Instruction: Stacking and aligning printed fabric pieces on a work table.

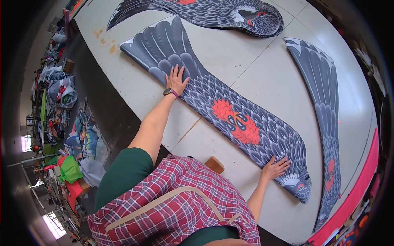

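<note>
A long bird-shaped fabric piece (197, 98), printed with dark grey feathers and a red patch, lies slantwise on the white table (262, 69). Its fanned tail points to the far left and its head with a red-ringed eye to the near right. My left hand (177, 80), with a watch on the wrist, rests flat where tail meets body, fingers spread. Near the head end, my right hand (276, 169) also presses flat on the cloth with its fingers apart. Neither hand grips anything.
More bird-printed pieces (213, 16) lie in a stack along the far side. Another narrow feather-printed piece (328, 110) is at the right, beside a pink strip (353, 192). A small wooden block (214, 165) sits at the near edge. Fabric heaps (88, 139) stand left of the table.
</note>
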A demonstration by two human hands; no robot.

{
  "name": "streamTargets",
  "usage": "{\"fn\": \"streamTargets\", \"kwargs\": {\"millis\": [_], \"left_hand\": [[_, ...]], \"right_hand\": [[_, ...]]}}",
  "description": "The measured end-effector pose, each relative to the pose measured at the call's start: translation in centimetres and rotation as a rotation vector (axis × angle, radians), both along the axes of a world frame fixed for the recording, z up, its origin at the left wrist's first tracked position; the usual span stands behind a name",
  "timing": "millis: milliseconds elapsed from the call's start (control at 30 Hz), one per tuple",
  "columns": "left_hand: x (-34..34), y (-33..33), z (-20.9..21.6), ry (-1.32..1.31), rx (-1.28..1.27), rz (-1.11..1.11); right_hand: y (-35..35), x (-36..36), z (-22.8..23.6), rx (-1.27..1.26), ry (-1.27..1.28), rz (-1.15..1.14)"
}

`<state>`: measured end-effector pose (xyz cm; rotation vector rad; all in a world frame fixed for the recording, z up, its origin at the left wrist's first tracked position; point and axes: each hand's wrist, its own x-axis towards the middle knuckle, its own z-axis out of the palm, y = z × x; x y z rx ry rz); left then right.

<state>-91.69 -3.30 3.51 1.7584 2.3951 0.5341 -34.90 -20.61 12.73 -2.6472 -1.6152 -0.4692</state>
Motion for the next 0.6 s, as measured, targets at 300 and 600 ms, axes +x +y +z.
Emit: {"fn": "streamTargets", "kwargs": {"millis": [300,600], "left_hand": [[-3.8,2.4,0.5,0.146,0.061,-0.151],[1.9,8.5,8.0,0.427,-0.213,-0.402]], "right_hand": [[1.6,-2.2,0.9,0.008,0.035,0.015],[2.7,-4.7,1.1,-0.027,0.109,-0.054]]}}
